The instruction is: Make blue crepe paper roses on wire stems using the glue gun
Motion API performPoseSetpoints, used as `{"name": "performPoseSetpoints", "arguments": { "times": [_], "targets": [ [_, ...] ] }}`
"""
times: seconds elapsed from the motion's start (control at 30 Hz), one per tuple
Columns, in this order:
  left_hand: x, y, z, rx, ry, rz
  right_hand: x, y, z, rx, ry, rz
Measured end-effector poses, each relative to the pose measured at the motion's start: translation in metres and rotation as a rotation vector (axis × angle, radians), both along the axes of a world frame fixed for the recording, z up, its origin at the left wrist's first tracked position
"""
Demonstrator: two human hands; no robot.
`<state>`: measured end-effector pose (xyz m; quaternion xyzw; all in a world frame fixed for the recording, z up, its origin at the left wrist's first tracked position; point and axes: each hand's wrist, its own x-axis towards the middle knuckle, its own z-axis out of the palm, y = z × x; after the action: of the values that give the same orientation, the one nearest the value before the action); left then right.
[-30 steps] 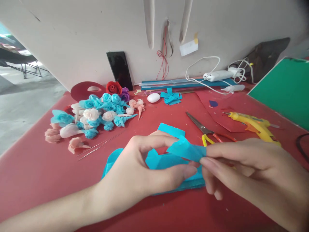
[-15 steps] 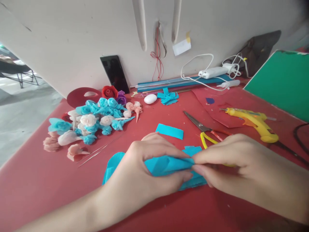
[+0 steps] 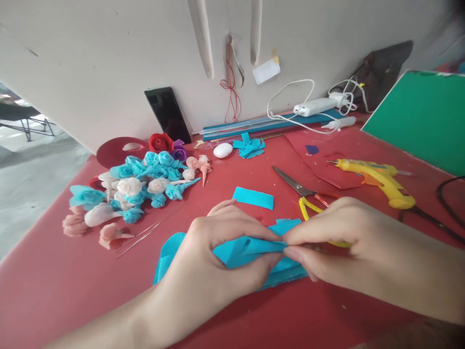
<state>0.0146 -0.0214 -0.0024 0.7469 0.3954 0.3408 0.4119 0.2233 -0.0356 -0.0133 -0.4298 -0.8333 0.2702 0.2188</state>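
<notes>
Between my two hands is a folded piece of blue crepe paper (image 3: 250, 246). My left hand (image 3: 221, 252) curves around it, thumb below and fingers above, closed on its edges. With thumb and forefinger pressed together, my right hand (image 3: 327, 247) pinches the paper's narrow right end. More blue crepe paper (image 3: 169, 252) lies on the table under my hands, partly hidden by them. Just beyond sits a small blue paper rectangle (image 3: 253, 198). Scissors (image 3: 300, 188) with red and yellow handles rest partly behind my right hand.
Blue, white and pink paper flowers (image 3: 131, 186) are heaped at left, with thin wires (image 3: 148, 231) nearby. A yellow glue gun (image 3: 378, 179) lies at right before a green board (image 3: 417, 121). A phone (image 3: 169, 116) leans on the wall. White cables (image 3: 312, 106) run along the back.
The view has shifted slightly, so most things sit a little further left. Both hands keep the blue paper in nearly the same hold.
</notes>
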Motion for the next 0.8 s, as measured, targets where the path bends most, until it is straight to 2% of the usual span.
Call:
{"name": "performPoseSetpoints", "arguments": {
  "times": [0.1,0.23,0.43,0.53,0.7,0.8],
  "targets": [
    [0.0,0.0,-0.002,-0.016,-0.016,0.009,0.002,-0.002,-0.003,0.066,-0.088,-0.017],
    [0.001,0.001,-0.002,-0.083,-0.022,0.03,0.001,-0.002,-0.004,0.126,-0.096,-0.042],
    [0.0,0.002,-0.001,-0.204,-0.004,0.031,-0.006,0.003,0.005,0.148,-0.146,0.061],
    [0.0,0.003,-0.001,-0.233,-0.021,0.023,-0.007,0.004,0.006,0.182,-0.162,0.053],
    [0.0,0.003,-0.002,-0.245,-0.049,0.005,-0.005,0.005,0.007,0.129,-0.184,0.089],
    [0.001,0.003,-0.002,-0.26,-0.066,0.003,-0.005,0.004,0.011,0.152,-0.161,0.076]
  ]
}}
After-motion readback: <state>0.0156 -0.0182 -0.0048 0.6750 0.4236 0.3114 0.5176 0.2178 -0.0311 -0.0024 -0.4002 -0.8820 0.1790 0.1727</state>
